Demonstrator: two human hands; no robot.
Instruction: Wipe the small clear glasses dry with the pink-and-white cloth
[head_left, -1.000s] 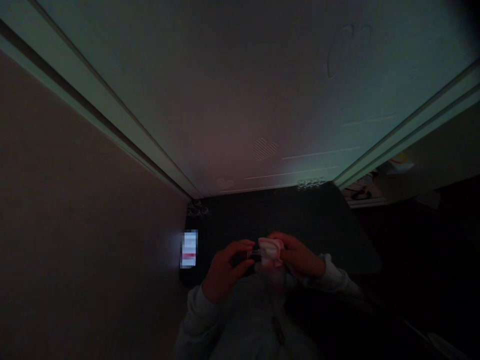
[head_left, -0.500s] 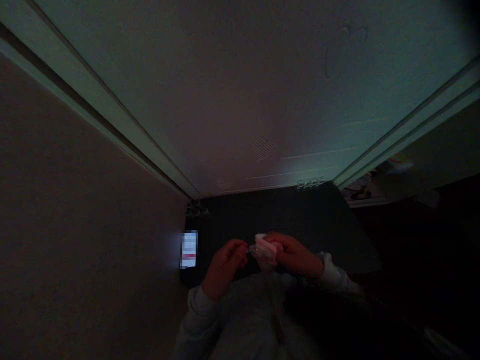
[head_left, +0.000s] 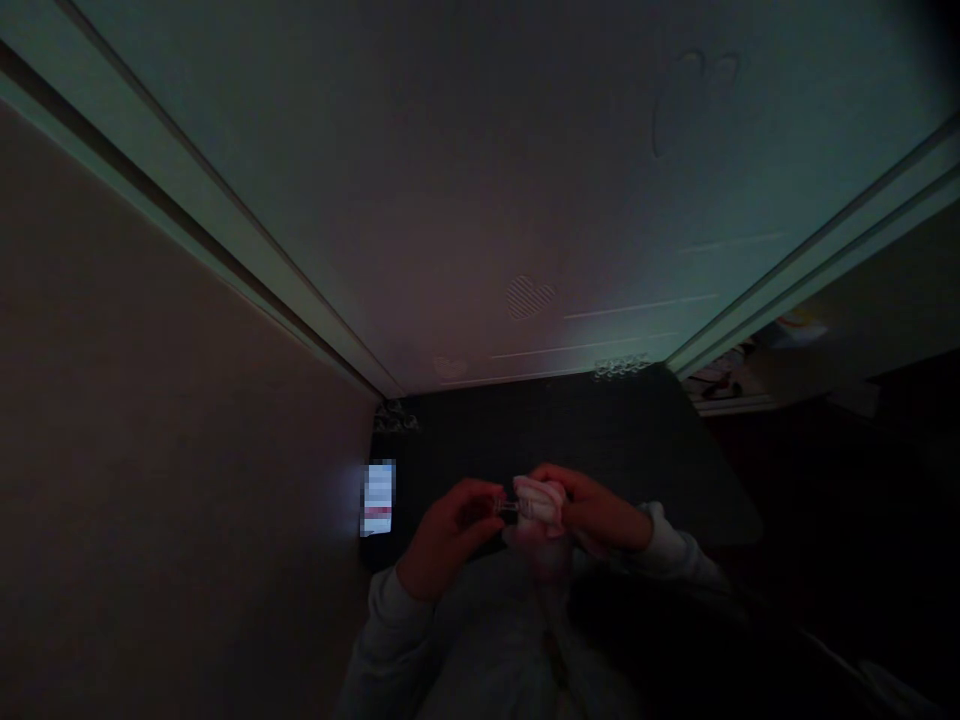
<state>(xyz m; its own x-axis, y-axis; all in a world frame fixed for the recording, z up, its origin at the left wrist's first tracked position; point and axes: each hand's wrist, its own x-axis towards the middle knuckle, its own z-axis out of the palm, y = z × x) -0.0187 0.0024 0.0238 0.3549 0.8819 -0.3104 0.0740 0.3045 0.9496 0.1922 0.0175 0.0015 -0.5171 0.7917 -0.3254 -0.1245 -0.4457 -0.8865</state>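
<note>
In the head view my right hand (head_left: 589,508) is closed around a soft, folded pink-and-white cloth-like thing (head_left: 541,500), whose exact kind is hard to make out in the dim light. Its lower part hangs towards my lap. Across from it, my left hand (head_left: 456,525) pinches a small clear, shiny piece (head_left: 508,507) between thumb and fingers. That piece reaches to the left side of the pink-and-white thing and seems to touch it. Both hands are held over the dark tabletop's near edge, close to my body.
A lit phone-like screen (head_left: 378,498) stands at the left against the wall. Under my hands lies a dark tabletop (head_left: 600,430). Behind it rises a pale panel (head_left: 450,220) with embossed hearts. Small clear ring shapes (head_left: 621,367) sit at its foot.
The pink-and-white thing has turned, showing more folds and its hanging part. My left hand's fingers have spread a little around the clear piece, which shows more plainly.
</note>
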